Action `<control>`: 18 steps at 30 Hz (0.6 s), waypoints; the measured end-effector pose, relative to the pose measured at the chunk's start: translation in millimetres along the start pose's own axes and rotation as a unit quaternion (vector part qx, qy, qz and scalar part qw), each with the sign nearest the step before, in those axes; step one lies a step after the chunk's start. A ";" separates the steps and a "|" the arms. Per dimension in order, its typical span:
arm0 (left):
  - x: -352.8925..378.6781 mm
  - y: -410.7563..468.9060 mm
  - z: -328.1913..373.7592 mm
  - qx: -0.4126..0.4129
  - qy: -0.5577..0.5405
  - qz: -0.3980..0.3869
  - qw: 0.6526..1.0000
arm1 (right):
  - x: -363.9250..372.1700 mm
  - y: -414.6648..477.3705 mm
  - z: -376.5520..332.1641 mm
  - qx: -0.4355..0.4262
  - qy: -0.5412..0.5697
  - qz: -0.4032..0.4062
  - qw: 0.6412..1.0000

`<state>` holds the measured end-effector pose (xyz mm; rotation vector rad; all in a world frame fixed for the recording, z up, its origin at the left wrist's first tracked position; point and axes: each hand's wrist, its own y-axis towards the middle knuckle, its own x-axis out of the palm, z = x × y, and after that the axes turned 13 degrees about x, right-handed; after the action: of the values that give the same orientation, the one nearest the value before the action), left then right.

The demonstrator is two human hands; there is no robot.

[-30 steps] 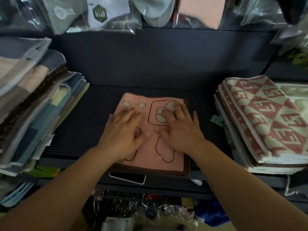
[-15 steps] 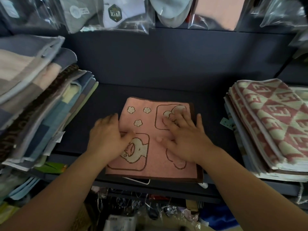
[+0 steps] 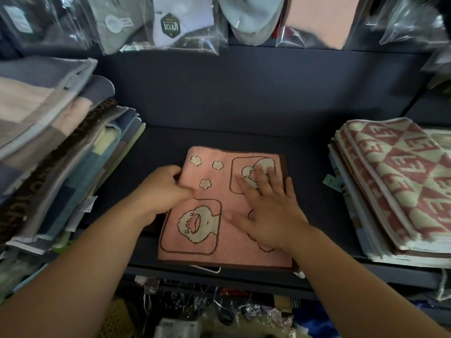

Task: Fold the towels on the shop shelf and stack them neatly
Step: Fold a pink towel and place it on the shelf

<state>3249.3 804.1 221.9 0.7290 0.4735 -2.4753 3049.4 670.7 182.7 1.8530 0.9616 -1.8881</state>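
A dark green hexagonal label (image 3: pixel 170 27) on a white bagged item (image 3: pixel 190 13) hanging above the shelf (image 3: pixel 244 137) reads "运动". The red-and-cream towels (image 3: pixel 400 176) stacked at right repeat a blocky F-like monogram. Print on the round white sticker (image 3: pixel 114 22) of the grey bagged item (image 3: pixel 127 36), the white tag (image 3: pixel 88 204) on the left stack (image 3: pixel 48 142) and the green tag (image 3: pixel 332 182) is too small to read.

A folded pink towel (image 3: pixel 214 176), brown-bordered and patterned with cream cartoon animals and flowers, lies flat at the front edge of the dark shelf (image 3: pixel 244 135); a leaning stack of grey, blue and beige towels (image 3: pixel 61 152) stands well to its left; a neat pile of red-and-cream patterned towels (image 3: pixel 395 181) sits to its right.
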 end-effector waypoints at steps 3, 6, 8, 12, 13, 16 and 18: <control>-1.3 -9.4 -1.5 -0.032 -0.176 -0.028 0.983 | -0.3 0.0 0.6 -0.002 -0.001 -0.002 1.000; 2.0 -16.0 -1.3 -0.057 -0.292 -0.005 0.955 | -0.2 1.4 0.2 -0.004 -0.004 -0.006 1.000; 4.6 -17.8 -2.8 -0.063 -0.333 0.008 0.941 | -0.2 2.2 -0.1 -0.007 -0.005 -0.006 1.000; 3.4 -18.2 -2.7 -0.024 -0.350 0.047 0.935 | 0.1 5.0 -2.1 -0.014 -0.007 -0.004 1.000; 2.6 -18.6 0.2 -0.007 -0.342 0.058 0.938 | 0.4 6.3 -3.6 -0.015 -0.006 -0.003 1.000; 1.8 -19.0 13.5 0.048 -0.305 0.068 0.949 | -2.1 9.9 -8.8 -0.033 0.038 0.003 0.999; 4.2 -16.9 23.7 0.082 -0.255 0.059 0.962 | -6.8 10.7 -7.6 -0.038 0.196 0.008 0.980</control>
<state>3227.3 805.4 241.4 0.1496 0.0317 -2.4789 3062.8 666.5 187.3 2.2242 1.1146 -1.4795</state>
